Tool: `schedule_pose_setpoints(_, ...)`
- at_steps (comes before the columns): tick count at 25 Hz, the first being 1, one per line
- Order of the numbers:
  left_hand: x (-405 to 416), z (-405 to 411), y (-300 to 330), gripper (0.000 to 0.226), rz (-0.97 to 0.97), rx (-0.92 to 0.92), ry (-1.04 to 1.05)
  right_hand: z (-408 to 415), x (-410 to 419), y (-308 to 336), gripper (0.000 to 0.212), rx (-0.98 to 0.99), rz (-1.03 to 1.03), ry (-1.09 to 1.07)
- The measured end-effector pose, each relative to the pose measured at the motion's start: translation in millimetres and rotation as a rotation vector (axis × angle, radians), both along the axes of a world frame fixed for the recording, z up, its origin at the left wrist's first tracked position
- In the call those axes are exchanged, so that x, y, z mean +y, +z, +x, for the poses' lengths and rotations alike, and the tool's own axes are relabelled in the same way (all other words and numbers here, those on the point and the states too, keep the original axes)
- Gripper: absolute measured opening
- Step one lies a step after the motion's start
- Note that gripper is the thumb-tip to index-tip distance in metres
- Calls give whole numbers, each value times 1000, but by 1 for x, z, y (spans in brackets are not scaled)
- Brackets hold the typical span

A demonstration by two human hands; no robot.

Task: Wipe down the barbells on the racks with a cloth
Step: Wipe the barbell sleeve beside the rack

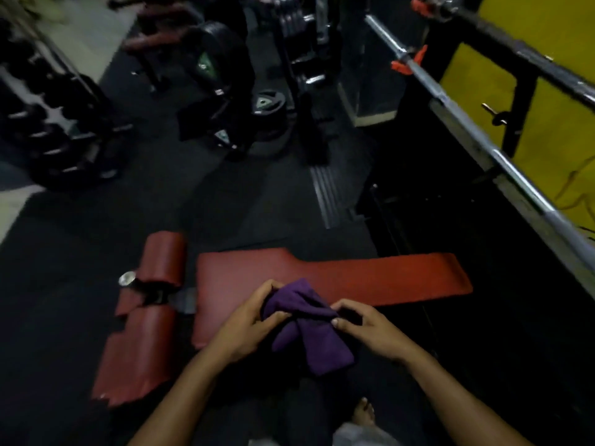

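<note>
At the near centre of the view, both hands hold a bunched purple cloth point(306, 329) above a red padded bench point(370, 275). The left hand point(248, 329) grips the cloth's upper left part with curled fingers, and the right hand point(370, 329) pinches its right side between thumb and fingers, while the lower end of the cloth hangs down between the forearms. Along the right side, a chrome barbell point(467, 123) lies on a rack, running from far to near, with a red collar point(409, 62) at its far part, well apart from the cloth. Black weight plates point(222, 56) stand at far centre, and a dumbbell rack point(54, 123) fills the far left.
</note>
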State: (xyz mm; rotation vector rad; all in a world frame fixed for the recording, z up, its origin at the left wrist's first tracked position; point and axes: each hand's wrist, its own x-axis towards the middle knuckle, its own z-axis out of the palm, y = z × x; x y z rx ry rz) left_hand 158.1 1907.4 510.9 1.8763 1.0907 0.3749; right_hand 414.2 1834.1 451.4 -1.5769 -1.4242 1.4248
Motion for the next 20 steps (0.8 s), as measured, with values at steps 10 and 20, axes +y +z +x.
schedule_pose_setpoints(10,-102,-294,29,33,-43,-140,382,-320,14,25,62,-27,72,542)
schedule_pose_setpoints(20,-157,-535,12,49,-9,19,555,-552,40,35,23,-146,306,963)
